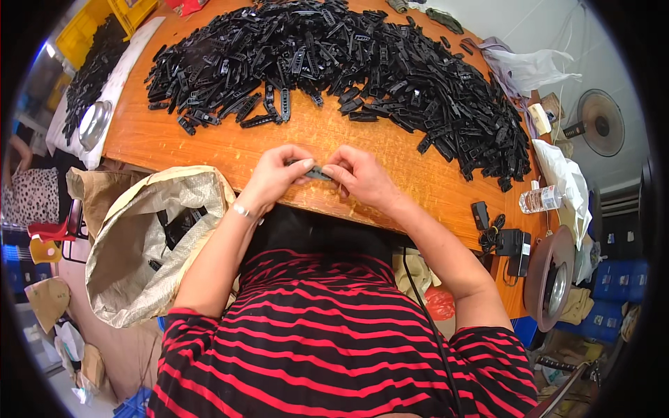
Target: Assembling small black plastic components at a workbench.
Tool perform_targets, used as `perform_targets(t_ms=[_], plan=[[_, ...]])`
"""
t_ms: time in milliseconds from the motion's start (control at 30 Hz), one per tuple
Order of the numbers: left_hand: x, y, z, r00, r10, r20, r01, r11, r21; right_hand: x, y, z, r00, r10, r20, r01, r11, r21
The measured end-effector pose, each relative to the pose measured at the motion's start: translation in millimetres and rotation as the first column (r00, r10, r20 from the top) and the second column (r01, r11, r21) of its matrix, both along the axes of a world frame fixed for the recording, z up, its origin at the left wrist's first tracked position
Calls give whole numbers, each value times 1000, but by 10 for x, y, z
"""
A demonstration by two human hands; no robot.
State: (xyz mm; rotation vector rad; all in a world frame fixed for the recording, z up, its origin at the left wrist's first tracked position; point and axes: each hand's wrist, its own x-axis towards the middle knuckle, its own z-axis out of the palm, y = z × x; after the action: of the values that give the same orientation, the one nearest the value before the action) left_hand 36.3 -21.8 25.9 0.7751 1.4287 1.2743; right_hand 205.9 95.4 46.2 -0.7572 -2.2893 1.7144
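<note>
Both my hands meet over the near edge of a wooden table (209, 143). Between them is a small dark plastic piece (318, 173), mostly covered by my fingers. My left hand (277, 174) pinches its left end with thumb and fingertips. At the other end, my right hand (360, 179) grips it the same way. A wide heap of black plastic pieces (300, 59), long and slotted, arcs across the table beyond my hands. Several loose slotted pieces (284, 104) lie at the heap's near edge.
An open woven sack (115, 279) with some black pieces inside stands left of my left forearm. On the right are a black power adapter (513, 244), a clear plastic bottle (540, 200) and a brown basin (547, 279). A fan (599, 124) stands farther right.
</note>
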Motion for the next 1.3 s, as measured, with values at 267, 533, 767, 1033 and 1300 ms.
perform_targets(t_ms=[267, 533, 767, 1033, 1300], plan=[[-706, -1571, 779, 712, 273, -647, -356, 935, 3, 17, 811, -303, 975, -220, 4, 151, 683, 714], [-636, -1517, 666, 297, 289, -910, -375, 912, 167, -171, 1060, -433, 963, -268, -33, 152, 437, 886], [-715, -18, 189, 109, 282, -953, -24, 959, 281, -249, 627, -336, 992, -125, 5, 70, 589, 805], [-874, 389, -104, -88, 23, -996, -152, 988, 36, -388, 58, -354, 998, 49, -25, -14, 674, 739], [-463, 204, 205, 429, 10, -903, 60, 997, 40, -526, 80, -124, 965, -64, -255, 212, 763, 611]])
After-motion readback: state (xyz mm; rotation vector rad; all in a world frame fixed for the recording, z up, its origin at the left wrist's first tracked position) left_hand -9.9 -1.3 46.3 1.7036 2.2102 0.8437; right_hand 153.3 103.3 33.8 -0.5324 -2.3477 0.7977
